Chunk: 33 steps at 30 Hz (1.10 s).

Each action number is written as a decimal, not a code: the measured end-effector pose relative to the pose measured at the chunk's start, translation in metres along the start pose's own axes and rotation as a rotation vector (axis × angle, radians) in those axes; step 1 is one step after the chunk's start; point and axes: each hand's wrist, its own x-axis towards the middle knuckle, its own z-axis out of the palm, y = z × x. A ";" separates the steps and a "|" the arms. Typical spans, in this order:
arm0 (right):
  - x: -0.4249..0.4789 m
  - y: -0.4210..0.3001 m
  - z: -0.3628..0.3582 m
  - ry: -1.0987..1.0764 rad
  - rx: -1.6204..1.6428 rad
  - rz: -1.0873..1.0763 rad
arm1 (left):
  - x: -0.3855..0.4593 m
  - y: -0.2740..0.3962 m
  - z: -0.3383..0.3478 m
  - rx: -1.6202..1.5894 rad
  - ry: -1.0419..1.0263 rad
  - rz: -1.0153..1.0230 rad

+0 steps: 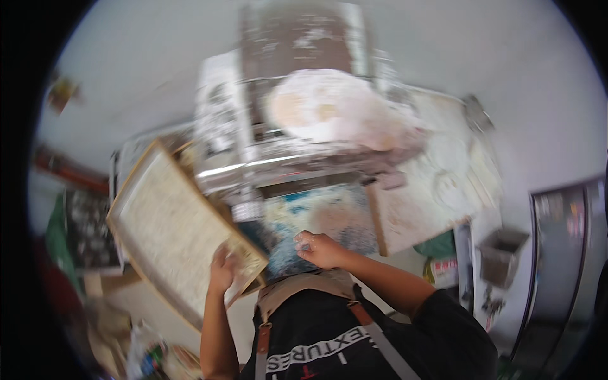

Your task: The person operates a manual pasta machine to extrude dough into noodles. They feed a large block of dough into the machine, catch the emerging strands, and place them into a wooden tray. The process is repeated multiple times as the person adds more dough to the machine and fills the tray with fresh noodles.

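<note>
My left hand [225, 268] is over the near end of a wooden-framed tray [164, 228] with a pale, floury bottom; motion blur hides whether its fingers grip anything. Flour marks the fingers of my right hand [316, 249], which curl above a blue surface [289, 228] dusted with flour. Whether something small sits between those fingers cannot be seen. Beyond both hands stands a flour-covered metal machine [223, 123], with a large whitish mass [323, 107], blurred, on it.
At the right, a flour-dusted board [403, 213] adjoins the blue surface, with a small metal container [476, 114] at its far corner. A grey plastic bin [502, 256] is beside the right wall. Bags [147, 351] lie low at the left.
</note>
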 end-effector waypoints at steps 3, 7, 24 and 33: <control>-0.044 0.108 -0.030 0.251 0.090 0.059 | -0.015 0.028 0.002 0.259 0.187 -0.014; -0.117 0.211 -0.127 0.679 0.596 0.567 | -0.039 0.095 0.009 0.439 0.415 0.285; -0.326 0.473 -0.384 1.309 1.417 0.756 | -0.035 0.202 0.129 0.276 0.283 0.416; -0.333 0.460 -0.406 1.160 1.248 0.810 | -0.008 0.303 0.123 0.350 0.388 0.763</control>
